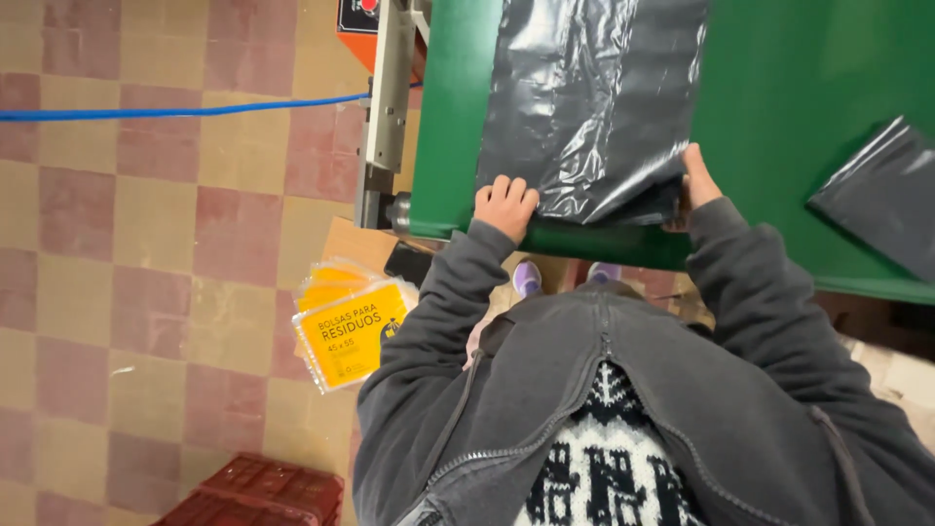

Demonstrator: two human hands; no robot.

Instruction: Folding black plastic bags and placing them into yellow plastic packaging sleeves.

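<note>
green table [779, 117] — black bag [584, 107] pinched between left hand [506, 206] and right hand [696, 185].

2 black plastic bags [584, 97] [877, 200], 1 stack of yellow packets [351, 331], 1 red crate [258, 492].

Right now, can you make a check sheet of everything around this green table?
Surface: green table, edge facing the person.
Job's things: grey plastic bag stack lying flat on it.
Clutter: second grey bag at right; yellow label packs and red crate on the floor.
Hands: left hand and right hand grip the stack's near corners.
Cables: blue cable across the floor.
Surroundings: checkered tile floor.
</note>
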